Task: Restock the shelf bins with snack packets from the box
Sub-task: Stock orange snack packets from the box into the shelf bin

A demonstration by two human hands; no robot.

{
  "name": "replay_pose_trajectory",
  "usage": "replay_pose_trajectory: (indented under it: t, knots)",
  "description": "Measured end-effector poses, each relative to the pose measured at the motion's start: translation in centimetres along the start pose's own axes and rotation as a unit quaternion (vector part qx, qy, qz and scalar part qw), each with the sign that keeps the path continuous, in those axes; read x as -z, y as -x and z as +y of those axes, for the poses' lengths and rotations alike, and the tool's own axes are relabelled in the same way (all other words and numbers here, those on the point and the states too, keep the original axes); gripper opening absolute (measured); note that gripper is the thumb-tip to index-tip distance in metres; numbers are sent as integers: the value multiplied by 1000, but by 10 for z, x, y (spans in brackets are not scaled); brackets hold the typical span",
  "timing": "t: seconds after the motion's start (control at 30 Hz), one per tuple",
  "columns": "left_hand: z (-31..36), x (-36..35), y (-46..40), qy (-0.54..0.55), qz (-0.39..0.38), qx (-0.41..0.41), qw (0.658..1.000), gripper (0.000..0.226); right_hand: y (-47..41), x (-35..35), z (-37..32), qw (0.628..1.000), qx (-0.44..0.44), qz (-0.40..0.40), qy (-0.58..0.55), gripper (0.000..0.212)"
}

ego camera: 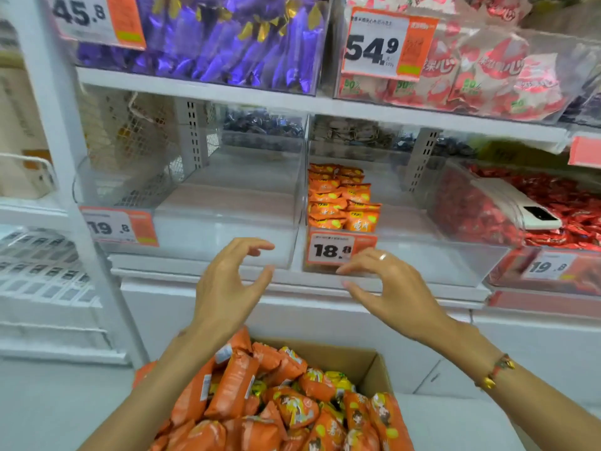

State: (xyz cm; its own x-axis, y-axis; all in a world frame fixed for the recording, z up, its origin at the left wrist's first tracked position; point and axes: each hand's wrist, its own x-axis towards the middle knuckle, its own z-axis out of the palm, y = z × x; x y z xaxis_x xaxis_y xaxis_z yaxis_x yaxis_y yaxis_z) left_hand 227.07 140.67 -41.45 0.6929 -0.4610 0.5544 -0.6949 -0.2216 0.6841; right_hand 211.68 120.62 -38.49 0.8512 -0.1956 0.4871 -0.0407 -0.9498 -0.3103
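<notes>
1. Our left hand (227, 284) and right hand (390, 288) are raised side by side in front of the shelf, palms facing each other, fingers loosely curved and spread. Neither hand holds anything.
2. A ring (382, 256) sits on a finger of our right hand, and a beaded bracelet (496, 369) circles that wrist.
3. Our right fingertips are just in front of the 18.8 price tag (338, 250) on a clear plastic bin (422, 255); we cannot tell whether they touch it.
4. Inside that bin, beyond our right hand, orange snack packets (341, 200) stand in two rows along its left side. The rest of the bin is bare.
5. Beyond our left hand is a second clear bin (227, 222), tagged 19.8 (117, 227) at its left corner.
6. Below our wrists, an open cardboard box (367, 362) is heaped with matching orange packets (276, 408). Our left forearm crosses over its left side.
7. Far to the right of our right hand, a bin of red sweets (553, 216) has a white phone (533, 209) lying on top.
8. On the shelf above our hands, one bin holds purple wrappers (227, 43) and another holds pink and white packets (487, 70), tagged 54.9 (380, 43).
</notes>
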Motion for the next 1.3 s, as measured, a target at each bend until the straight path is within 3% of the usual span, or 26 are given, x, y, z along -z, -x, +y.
replay_pose_trajectory:
  t: [0.17, 0.3, 0.4, 0.5, 0.57, 0.63, 0.77, 0.93, 1.03, 1.1, 1.13, 1.2, 1.3]
  knots:
    - [-59, 12, 65, -40, -66, 145, 986, 26, 42, -77, -14, 978, -128, -143, -82, 10]
    - [-96, 45, 78, -147, -120, 203, 960, 34, 54, -126, -37, 960, -162, -206, -95, 17]
    - [-116, 63, 82, -205, -210, 245, 924, 54, 46, -153, -57, 966, -111, -229, -54, 35]
    - [-123, 61, 93, -218, -284, 239, 903, 66, 35, -173, -68, 956, 54, -287, 30, 66]
    - [-121, 53, 101, -233, -295, 207, 903, 70, 30, -182, -71, 928, 155, -325, 95, 69]
    - [-116, 45, 105, -267, -268, 172, 910, 64, 29, -188, -71, 914, 202, -325, 134, 63]
    - [-111, 35, 101, -263, -269, 142, 916, 60, 38, -190, -65, 931, 183, -271, 162, 61]
    - [-111, 35, 98, -255, -292, 167, 907, 59, 51, -172, -50, 947, 86, -279, 132, 54]
    - [-99, 28, 95, -186, -164, 169, 954, 37, 58, -152, -45, 969, -16, -242, 41, 47]
    - [-84, 23, 88, -97, -96, 204, 969, 17, 56, -138, -45, 985, -12, -173, 27, 45]
    - [-76, 21, 84, -58, -98, 237, 965, 16, 52, -134, -45, 990, 12, -134, 31, 45]
    - [-60, 22, 76, 59, -157, 326, 930, 28, 45, -130, -49, 997, 41, -68, 23, 52]
    - [-43, 21, 70, 271, -213, 438, 830, 28, 36, -127, -57, 997, 70, -19, 29, 59]
